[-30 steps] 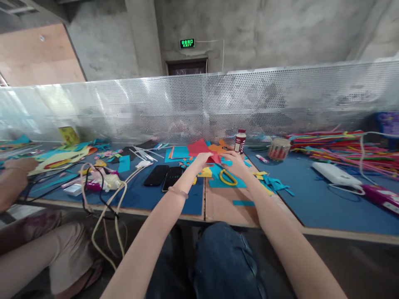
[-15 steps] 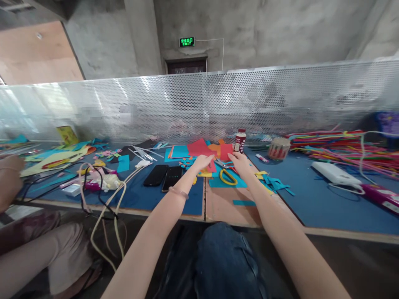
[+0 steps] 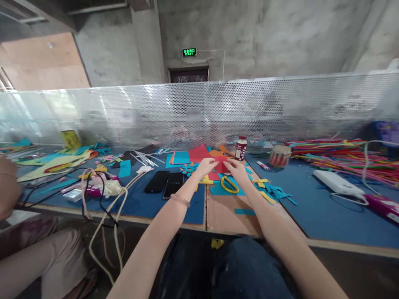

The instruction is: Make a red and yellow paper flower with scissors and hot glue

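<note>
Between my hands is a small piece of red paper (image 3: pixel 221 164), held above the table's middle. The fingers of my left hand (image 3: pixel 207 166) are closed on its left edge. My right hand (image 3: pixel 236 169) pinches the right edge. Just below lies a pair of scissors with yellow handles (image 3: pixel 230 184), its blades partly covered by my hands and the paper. Behind my left hand rests a larger red sheet (image 3: pixel 198 153) beside blue paper (image 3: pixel 181 157). Small orange and blue paper scraps (image 3: pixel 188 168) are scattered near my left wrist.
Two black phones (image 3: pixel 157 182) lie left of my left forearm, near tangled cables (image 3: pixel 120 199). A dark red bottle (image 3: pixel 240 148) stands behind my right hand. Blue paper strips (image 3: pixel 280 192), a clear jar (image 3: pixel 279 156) and a white power strip (image 3: pixel 338 181) are rightward. Another person's arm (image 3: pixel 8 187) shows far left.
My hands have come closer together, and the red paper is now stretched between them. In the earlier frame my right hand held it farther right. The camera view has tilted slightly upward.
</note>
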`<state>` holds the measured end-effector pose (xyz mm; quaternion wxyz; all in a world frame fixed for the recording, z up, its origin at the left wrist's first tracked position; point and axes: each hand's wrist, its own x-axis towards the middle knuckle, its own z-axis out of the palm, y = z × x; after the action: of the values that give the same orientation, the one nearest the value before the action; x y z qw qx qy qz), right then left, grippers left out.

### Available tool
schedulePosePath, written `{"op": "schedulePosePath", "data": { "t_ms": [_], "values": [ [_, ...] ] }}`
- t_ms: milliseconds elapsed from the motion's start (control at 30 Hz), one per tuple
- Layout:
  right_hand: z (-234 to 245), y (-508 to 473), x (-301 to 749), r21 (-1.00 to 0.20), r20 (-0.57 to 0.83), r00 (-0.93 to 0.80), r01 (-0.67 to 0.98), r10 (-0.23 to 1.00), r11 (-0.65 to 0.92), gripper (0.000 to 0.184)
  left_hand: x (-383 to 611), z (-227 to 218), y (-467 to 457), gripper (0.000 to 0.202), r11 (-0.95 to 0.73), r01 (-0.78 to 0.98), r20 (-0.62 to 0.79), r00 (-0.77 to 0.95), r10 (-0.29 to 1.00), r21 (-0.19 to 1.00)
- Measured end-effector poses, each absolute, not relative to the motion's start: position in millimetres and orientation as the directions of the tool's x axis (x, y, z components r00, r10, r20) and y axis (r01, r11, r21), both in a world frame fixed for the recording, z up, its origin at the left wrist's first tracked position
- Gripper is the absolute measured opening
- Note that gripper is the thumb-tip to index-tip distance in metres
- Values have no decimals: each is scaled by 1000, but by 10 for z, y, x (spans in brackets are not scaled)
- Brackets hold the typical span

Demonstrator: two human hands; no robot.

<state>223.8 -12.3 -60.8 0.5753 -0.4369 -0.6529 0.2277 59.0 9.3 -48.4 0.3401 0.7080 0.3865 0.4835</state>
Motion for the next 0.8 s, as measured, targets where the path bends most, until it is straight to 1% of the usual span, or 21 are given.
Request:
{"op": "schedulePosePath", "data": {
  "t_ms": [67,133,333,500,600,733,800],
  "values": [
    [-604,-112,2250,-759,601,82,369,795,536,40,594,-490,88,27,-458,206,404,258,878,865],
    [-608,-102,2262,-717,641,92,426,762,551,37,602,-492,84,26,-438,192,380,276,883,878],
    [-675,-71,2251,-552,754,58,595,654,584,31,619,-485,73,30,-378,136,338,250,908,916],
    [-717,-59,2250,-335,843,-64,715,535,614,31,617,-460,52,31,-351,68,325,250,912,934],
    [-715,-78,2271,-203,866,-163,750,474,629,31,633,-447,25,37,-337,19,319,277,906,941],
    [-708,-106,2278,-81,865,-259,773,430,629,33,645,-436,7,49,-326,-38,320,320,892,945],
    [-711,-109,2269,-37,853,-305,774,424,632,34,634,-437,18,51,-333,-45,330,319,889,942]
  ]
}}
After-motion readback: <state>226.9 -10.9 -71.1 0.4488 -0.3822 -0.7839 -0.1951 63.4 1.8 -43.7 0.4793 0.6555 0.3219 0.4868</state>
